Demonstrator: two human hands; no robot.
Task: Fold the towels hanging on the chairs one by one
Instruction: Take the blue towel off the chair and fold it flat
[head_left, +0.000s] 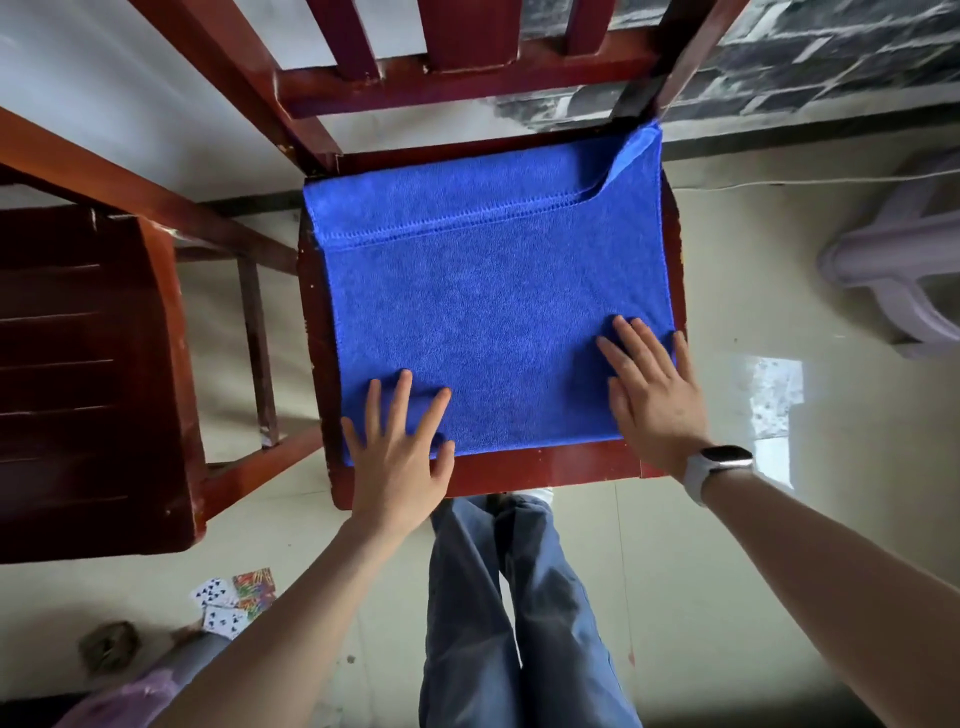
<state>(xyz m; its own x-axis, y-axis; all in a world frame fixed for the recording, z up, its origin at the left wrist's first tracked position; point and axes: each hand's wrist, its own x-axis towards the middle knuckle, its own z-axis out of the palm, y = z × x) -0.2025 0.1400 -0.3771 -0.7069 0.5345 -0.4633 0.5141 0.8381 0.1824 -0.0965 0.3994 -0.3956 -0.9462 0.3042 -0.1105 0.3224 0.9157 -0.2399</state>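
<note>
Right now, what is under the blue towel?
The blue microfibre towel lies on the red-brown wooden chair seat; only the seat's edges show. Both hands press the towel, whose lower layer is mostly covered.

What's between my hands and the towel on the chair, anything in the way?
Nothing visible. The left hand and right hand both lie flat on the blue towel, which is spread on the chair seat.

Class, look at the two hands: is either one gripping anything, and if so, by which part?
Nothing is gripped. The left hand and right hand lie flat with straight fingers on the blue towel, pressing its near corners.
</note>
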